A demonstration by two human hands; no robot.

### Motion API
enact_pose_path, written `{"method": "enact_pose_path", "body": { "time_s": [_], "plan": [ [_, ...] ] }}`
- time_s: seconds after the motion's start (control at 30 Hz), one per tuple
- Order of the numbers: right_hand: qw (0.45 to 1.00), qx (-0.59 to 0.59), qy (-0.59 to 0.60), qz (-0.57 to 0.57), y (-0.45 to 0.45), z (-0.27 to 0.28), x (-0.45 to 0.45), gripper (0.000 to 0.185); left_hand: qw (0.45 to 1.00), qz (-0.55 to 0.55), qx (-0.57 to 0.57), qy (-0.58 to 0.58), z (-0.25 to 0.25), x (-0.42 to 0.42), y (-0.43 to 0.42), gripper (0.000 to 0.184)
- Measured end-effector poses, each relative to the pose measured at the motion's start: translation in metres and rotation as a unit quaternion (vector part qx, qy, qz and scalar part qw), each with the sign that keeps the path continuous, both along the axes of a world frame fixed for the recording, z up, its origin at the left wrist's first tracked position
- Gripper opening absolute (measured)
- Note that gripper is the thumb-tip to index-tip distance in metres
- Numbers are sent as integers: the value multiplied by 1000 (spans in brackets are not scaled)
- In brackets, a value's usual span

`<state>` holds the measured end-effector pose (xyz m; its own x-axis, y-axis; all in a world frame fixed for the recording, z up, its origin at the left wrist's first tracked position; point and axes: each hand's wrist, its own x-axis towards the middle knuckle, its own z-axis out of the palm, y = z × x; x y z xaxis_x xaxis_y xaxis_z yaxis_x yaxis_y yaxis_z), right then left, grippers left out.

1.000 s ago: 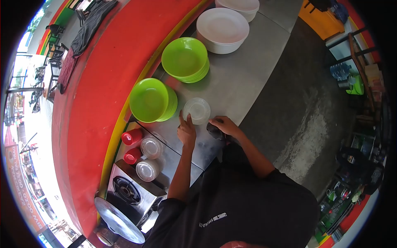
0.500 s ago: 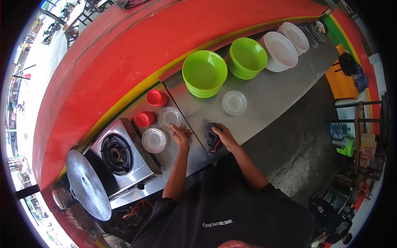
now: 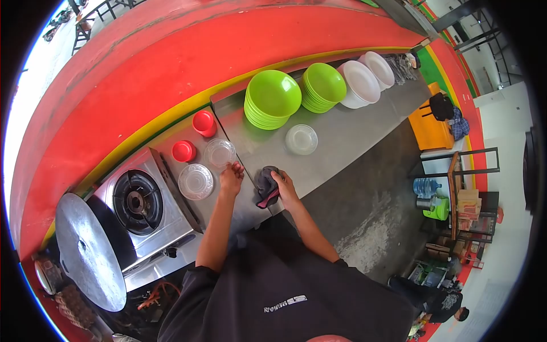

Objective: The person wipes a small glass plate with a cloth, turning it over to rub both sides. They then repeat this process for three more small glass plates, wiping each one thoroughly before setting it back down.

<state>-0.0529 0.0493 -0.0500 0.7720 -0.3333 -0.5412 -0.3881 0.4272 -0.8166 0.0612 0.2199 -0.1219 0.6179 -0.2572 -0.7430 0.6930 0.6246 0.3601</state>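
My left hand point(image 3: 232, 178) is at the near edge of a clear plastic bowl stack point(image 3: 220, 153), its fingers curled; whether it grips the rim is unclear. My right hand point(image 3: 283, 184) grips a dark cloth point(image 3: 266, 185) with a pink edge on the steel counter point(image 3: 336, 139). A second clear stack point(image 3: 196, 182) stands left of my left hand, and two red containers point(image 3: 204, 123) point(image 3: 183, 151) are behind. One clear bowl point(image 3: 301, 139) sits alone beyond the cloth, near the green bowl stacks point(image 3: 274, 94) point(image 3: 325, 84).
White bowl stacks point(image 3: 360, 83) point(image 3: 378, 69) and cutlery point(image 3: 401, 67) line the far end. A gas stove point(image 3: 139, 202) and a large metal lid point(image 3: 91, 253) are on the left. Another person point(image 3: 441, 302) is at the lower right. A red wall point(image 3: 188, 62) borders the counter.
The view has swung toward the stove and counter. My left hand has moved from beside the single clear bowl to the clear stacks. My right hand still holds the cloth, now nearer the counter seam.
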Motion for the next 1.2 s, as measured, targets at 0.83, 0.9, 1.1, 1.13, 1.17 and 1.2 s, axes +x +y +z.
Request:
{"method": "enact_pose_path", "body": {
  "time_s": [0.83,0.9,1.1,1.13,1.17,1.2],
  "plan": [
    [940,-217,-125,-231,27,59,-28,43,891,-351,-177,-225,123,-84,0,78],
    [952,-235,-118,-158,31,64,-34,43,907,-282,-298,-96,126,-85,-1,86],
    [742,-653,-125,89,43,107,-46,64,899,-280,-333,-48,138,-99,1,89],
    [757,-632,-121,113,41,101,-49,73,902,-267,-337,-49,139,-99,-1,86],
    [748,-640,-121,127,41,102,-54,72,904,-254,-341,-52,140,-98,-3,84],
    [739,-648,-119,139,42,105,-59,70,905,-243,-344,-53,143,-96,-5,82]
  ]
}}
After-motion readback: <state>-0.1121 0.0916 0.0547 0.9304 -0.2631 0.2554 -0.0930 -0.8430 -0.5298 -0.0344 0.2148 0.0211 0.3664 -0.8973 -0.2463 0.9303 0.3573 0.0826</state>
